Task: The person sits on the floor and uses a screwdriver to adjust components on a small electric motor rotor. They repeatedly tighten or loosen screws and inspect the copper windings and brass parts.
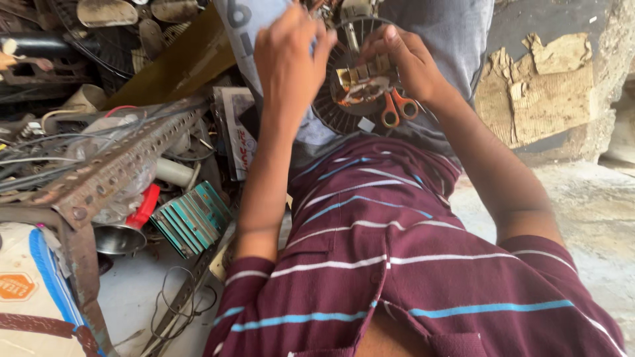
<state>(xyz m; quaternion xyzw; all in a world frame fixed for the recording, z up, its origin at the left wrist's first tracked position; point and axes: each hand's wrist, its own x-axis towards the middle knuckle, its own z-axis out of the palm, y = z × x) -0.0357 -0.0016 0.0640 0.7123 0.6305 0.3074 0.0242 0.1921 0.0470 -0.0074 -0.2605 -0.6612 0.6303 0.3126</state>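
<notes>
Rusted metal dominates the ground to the left of the motor (357, 86): a perforated angle bar (112, 165), loose wires (178, 304), a funnel with a red handle (122, 235) and a green finned block (192, 218) lie in a heap. Nearer the motor, the left hand (288, 63) is raised at its left edge, fingers curled; what they pinch, if anything, I cannot tell. The motor itself, a round dark ribbed body with exposed windings and a small terminal piece, rests on the person's lap. Just below the motor lie orange-handled scissors (397, 109). The right hand (407, 59) grips the motor's upper right rim.

Risks, in my judgement: the motor sits unclamped and could slip off the lap; thin winding wire could snap under a pull; the scissors could slide or nick a wrist; the clutter could swallow a dropped part.
</notes>
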